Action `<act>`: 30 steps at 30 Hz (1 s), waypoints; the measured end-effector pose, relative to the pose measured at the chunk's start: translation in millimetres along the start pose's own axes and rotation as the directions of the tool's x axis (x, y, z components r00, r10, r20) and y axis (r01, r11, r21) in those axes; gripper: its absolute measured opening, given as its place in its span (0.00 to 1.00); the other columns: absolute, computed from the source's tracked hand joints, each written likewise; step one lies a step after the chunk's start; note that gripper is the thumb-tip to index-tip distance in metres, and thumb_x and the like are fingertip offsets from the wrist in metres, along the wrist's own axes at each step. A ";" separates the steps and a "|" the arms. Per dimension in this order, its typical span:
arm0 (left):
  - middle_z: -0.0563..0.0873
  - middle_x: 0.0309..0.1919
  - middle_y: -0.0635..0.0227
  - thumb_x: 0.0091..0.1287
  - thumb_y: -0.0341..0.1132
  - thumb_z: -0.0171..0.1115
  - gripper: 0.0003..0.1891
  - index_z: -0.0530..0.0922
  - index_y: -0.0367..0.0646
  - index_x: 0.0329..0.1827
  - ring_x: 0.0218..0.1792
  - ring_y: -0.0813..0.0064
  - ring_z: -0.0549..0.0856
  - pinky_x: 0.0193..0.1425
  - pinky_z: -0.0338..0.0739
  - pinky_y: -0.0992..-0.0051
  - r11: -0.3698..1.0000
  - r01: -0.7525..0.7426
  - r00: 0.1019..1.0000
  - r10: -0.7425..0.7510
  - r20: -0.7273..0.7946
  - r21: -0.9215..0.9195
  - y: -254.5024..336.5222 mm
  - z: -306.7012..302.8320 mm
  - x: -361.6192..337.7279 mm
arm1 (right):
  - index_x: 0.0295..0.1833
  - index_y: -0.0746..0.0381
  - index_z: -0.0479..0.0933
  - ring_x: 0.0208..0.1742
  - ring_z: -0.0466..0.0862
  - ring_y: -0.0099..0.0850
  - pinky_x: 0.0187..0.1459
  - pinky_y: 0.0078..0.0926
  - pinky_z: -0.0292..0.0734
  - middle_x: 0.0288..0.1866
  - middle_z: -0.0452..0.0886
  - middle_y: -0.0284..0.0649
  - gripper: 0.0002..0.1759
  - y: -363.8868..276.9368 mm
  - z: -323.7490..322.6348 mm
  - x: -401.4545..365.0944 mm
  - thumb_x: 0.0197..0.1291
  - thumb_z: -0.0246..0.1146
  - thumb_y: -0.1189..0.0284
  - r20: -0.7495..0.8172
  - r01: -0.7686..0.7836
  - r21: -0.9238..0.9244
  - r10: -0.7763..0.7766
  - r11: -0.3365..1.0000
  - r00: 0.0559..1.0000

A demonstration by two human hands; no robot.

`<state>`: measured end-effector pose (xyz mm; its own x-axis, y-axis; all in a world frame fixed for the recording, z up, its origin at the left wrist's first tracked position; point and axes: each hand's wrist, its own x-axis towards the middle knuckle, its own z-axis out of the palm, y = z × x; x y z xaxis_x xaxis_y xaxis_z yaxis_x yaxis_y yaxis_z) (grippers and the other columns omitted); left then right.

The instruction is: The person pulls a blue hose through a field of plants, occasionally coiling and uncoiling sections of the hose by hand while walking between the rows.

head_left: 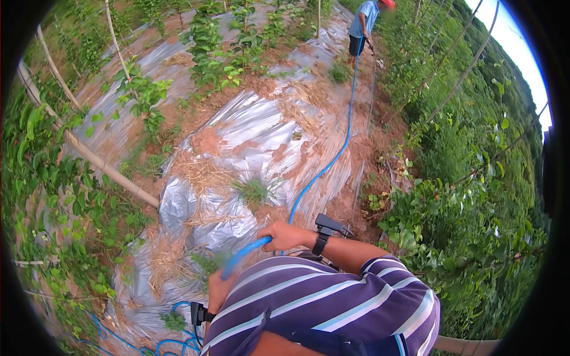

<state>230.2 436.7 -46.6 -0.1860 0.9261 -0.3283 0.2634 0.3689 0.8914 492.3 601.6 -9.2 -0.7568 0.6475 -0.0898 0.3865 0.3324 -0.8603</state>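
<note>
A blue hose passes across the front of my body, between my two hands. My right hand is closed around it, with a black strap and a small device on the wrist. Lower and to the left, my left hand also grips the hose; its fingers are partly hidden by the striped shirt. Beyond my right hand the hose runs up the strip of ground to another person, who holds a part of it. Loose coils of blue hose lie at the lower left.
Silvery plastic sheeting covers much of the ground, with straw and reddish soil on it. Leafy plants grow on both sides. A long wooden pole slants in from the left, and thinner stakes lean on the right.
</note>
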 end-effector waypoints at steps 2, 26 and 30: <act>0.83 0.26 0.74 0.65 0.35 0.71 0.11 0.85 0.34 0.40 0.29 0.84 0.76 0.34 0.74 0.75 0.998 0.048 0.998 -0.047 0.029 -0.032 6.2 -0.6 -0.7 | 0.39 0.61 0.82 0.28 0.81 0.33 0.32 0.35 0.74 0.26 0.80 0.41 0.08 -11.9 0.3 7.1 0.55 0.69 0.70 0.045 0.032 0.022 -0.033 0.999 0.998; 0.72 0.16 0.81 0.69 0.33 0.70 0.14 0.75 0.44 0.26 0.15 0.89 0.66 0.19 0.56 0.80 0.984 0.041 0.967 -0.083 -0.241 -0.173 17.6 -27.2 -14.2 | 0.39 0.64 0.83 0.32 0.78 0.19 0.35 0.24 0.74 0.28 0.80 0.32 0.08 -59.0 -165.4 -25.9 0.53 0.70 0.81 -0.466 0.055 -0.034 -0.064 0.998 0.882; 0.71 0.16 0.81 0.69 0.33 0.70 0.14 0.74 0.45 0.26 0.15 0.90 0.65 0.18 0.55 0.81 0.984 0.031 0.972 -0.071 -0.224 -0.176 51.0 -11.5 -14.4 | 0.36 0.65 0.83 0.29 0.76 0.23 0.34 0.29 0.73 0.25 0.78 0.36 0.07 25.5 -150.5 -28.8 0.53 0.71 0.74 -0.492 -0.047 0.074 0.077 0.996 0.867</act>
<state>235.4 441.4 7.2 -0.4112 0.8563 -0.3124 0.0864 0.3778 0.9218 603.3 694.6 47.0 -0.3674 0.9244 0.1022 0.3818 0.2501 -0.8897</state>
